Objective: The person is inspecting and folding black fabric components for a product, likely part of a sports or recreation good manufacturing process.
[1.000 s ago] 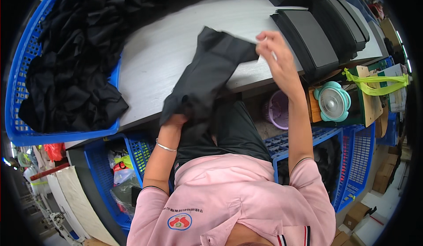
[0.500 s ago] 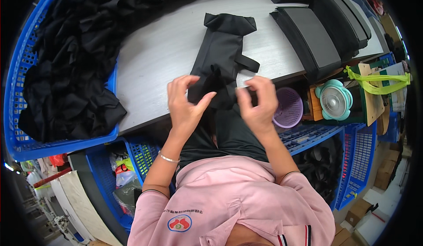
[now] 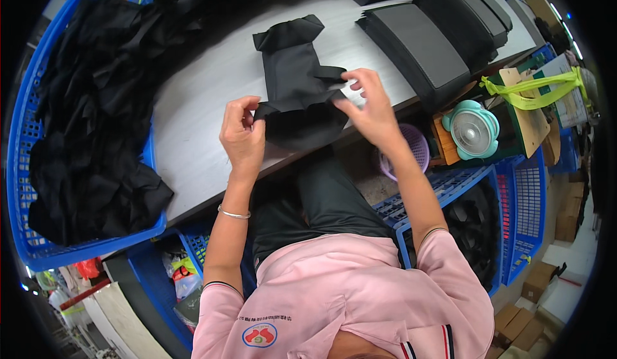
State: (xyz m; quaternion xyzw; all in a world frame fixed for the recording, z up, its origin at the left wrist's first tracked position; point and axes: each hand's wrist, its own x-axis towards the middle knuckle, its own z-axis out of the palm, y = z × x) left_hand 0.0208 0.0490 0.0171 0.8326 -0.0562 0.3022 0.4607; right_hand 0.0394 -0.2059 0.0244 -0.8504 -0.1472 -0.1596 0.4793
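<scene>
A black fabric piece (image 3: 290, 76) lies lengthwise on the grey table in front of me, its far end folded over and its near end spread wide at the table's front edge. My left hand (image 3: 243, 134) pinches the near left corner of it between thumb and fingers. On the right, my right hand (image 3: 374, 111) has its thumb and fingers apart. Its fingertips are at the end of a short black strap (image 3: 331, 73) that sticks out from the piece, and the thumb is by the near right corner.
A blue plastic basket (image 3: 96, 243) heaped with black fabric (image 3: 96, 127) stands at the left. Stacks of black and grey panels (image 3: 421, 44) lie at the far right of the table (image 3: 205, 102). Beyond my right arm are a purple basket (image 3: 418, 147) and a teal fan (image 3: 474, 129).
The bunched near end of the fabric is now spread out. My left hand has closed on its left corner, and my right hand has moved up toward the strap.
</scene>
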